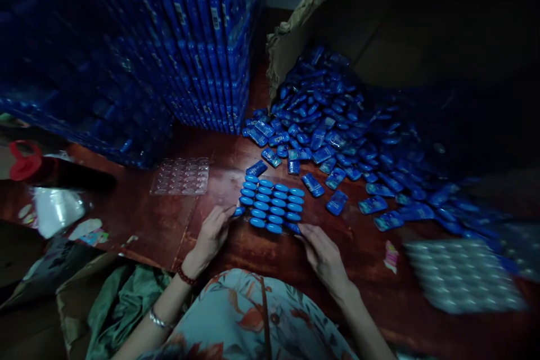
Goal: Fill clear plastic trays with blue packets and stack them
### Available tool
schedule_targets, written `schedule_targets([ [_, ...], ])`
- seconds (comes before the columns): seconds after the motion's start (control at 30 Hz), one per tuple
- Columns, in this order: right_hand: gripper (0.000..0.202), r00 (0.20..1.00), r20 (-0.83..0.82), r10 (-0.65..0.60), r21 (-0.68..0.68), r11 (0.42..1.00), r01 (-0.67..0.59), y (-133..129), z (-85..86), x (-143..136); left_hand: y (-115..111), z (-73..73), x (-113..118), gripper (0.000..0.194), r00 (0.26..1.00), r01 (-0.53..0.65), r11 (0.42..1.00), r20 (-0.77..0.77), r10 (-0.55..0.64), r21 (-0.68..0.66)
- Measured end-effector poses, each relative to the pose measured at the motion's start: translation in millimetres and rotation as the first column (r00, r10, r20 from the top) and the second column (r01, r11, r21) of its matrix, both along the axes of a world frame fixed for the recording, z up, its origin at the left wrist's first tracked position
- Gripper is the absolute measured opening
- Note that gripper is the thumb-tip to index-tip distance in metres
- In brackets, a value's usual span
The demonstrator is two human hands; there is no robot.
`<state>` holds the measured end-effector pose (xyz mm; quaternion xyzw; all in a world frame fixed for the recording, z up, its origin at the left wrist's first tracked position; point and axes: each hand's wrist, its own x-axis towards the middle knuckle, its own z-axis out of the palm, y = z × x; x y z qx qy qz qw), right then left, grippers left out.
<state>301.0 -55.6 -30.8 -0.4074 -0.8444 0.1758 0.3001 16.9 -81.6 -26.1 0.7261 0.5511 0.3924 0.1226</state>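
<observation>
Several small blue packs [277,202] stand on edge in rows in front of me, filling most of what looks like a clear plastic tray; the packs hide nearly all of it. At its near left corner my left hand [214,229] has its fingers closed on a blue pack [238,211]. Opposite, at the near right corner, the fingertips of my right hand [321,248] pinch another blue pack [292,228]. Both packs touch or sit right beside the rows; whether they are seated in slots I cannot tell.
Loose blue packs [324,124] spill from a torn cardboard box [291,50] at the right. Wrapped blue stacks [202,56] rise at the back left. A clear tray [180,176], a red-lidded bottle [29,164] and a pile of trays [464,275] also lie around.
</observation>
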Motion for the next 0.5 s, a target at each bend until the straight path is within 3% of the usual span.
schedule_targets([
  [0.13,0.047,0.965,0.245,0.096,0.007,0.995,-0.101,5.8,13.1,6.8,9.2,-1.1,-8.8,0.029,0.988,0.111,0.993,-0.101,-0.113,-0.025],
  [0.27,0.053,0.890,0.442,0.112,0.046,0.988,-0.147,8.3,25.5,-4.1,21.3,6.4,-12.1,0.031,0.947,0.252,0.964,-0.182,-0.263,-0.083],
  [0.37,0.048,0.852,0.509,0.123,0.024,0.987,-0.157,9.7,30.1,-16.2,28.6,7.7,-15.1,0.030,0.914,0.330,0.941,-0.223,-0.339,-0.075],
  [0.5,0.044,0.834,0.533,0.145,-0.005,0.986,-0.169,15.7,34.8,-20.8,32.2,10.0,-23.8,0.024,0.874,0.344,0.933,-0.327,-0.358,-0.104],
])
